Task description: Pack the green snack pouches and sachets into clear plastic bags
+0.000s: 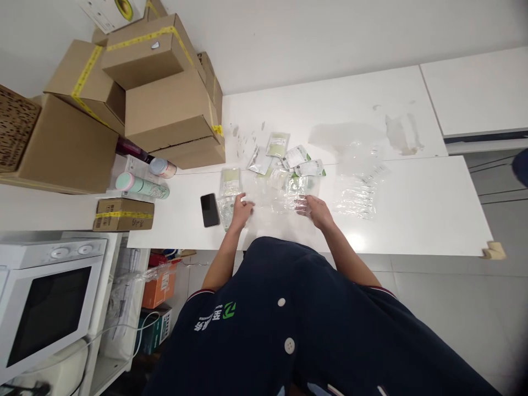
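Note:
A clear plastic bag (pixel 270 199) lies on the white table before me. My right hand (pixel 317 212) grips its right end, fingertips seen through the film. My left hand (pixel 242 210) is at the bag's left side, fingers curved and apart, with nothing visible in them. Just beyond my left hand is a flat sachet with a green panel (pixel 230 181), and another packet (pixel 226 210) lies partly behind that hand. Past the bag, several sachets overlap in a loose pile, among them a green-fronted sachet (pixel 278 144) and a white sachet (pixel 310 168).
More clear plastic bags (pixel 357 195) are spread to the right. A black phone (pixel 210 210) lies at the left, near a mint-green bottle (pixel 142 185) and a jar (pixel 162 168). Cardboard boxes (pixel 169 107) are stacked behind these. A microwave (pixel 49 308) stands lower left.

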